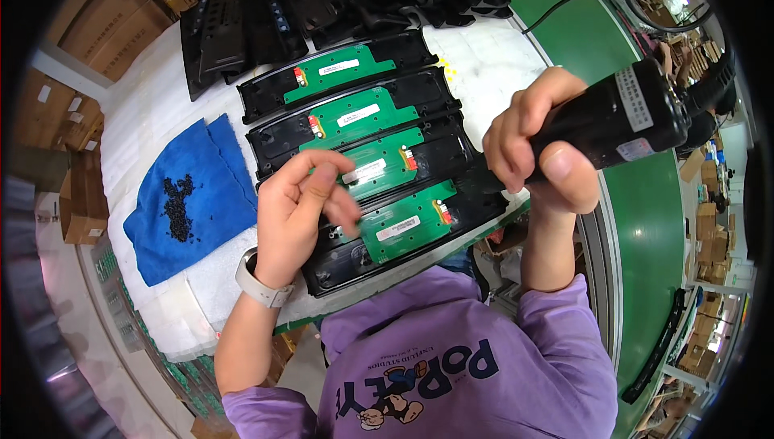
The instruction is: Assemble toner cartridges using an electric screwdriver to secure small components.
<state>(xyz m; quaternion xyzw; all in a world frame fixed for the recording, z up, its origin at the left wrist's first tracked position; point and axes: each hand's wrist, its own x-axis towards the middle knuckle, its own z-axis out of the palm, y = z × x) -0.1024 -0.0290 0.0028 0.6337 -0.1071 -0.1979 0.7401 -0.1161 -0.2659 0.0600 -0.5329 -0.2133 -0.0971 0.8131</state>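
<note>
The right hand (pixel 524 128) is closed around a black handheld tool (pixel 609 112), raised near the row of four black panels (pixel 476 201) with green boards (pixel 423 207), which lie on the worktop (pixel 133 137). The left hand (pixel 294 209) is over these panels with bent fingers; whether it pinches something, I cannot tell. Small black pieces (pixel 178 209) lie on a blue cloth (pixel 218 169), at the left.

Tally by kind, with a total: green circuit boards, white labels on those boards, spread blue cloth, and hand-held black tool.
Green circuit boards: 4
White labels on the boards: 4
Blue cloth: 1
Black tool: 1
Total: 10
</note>
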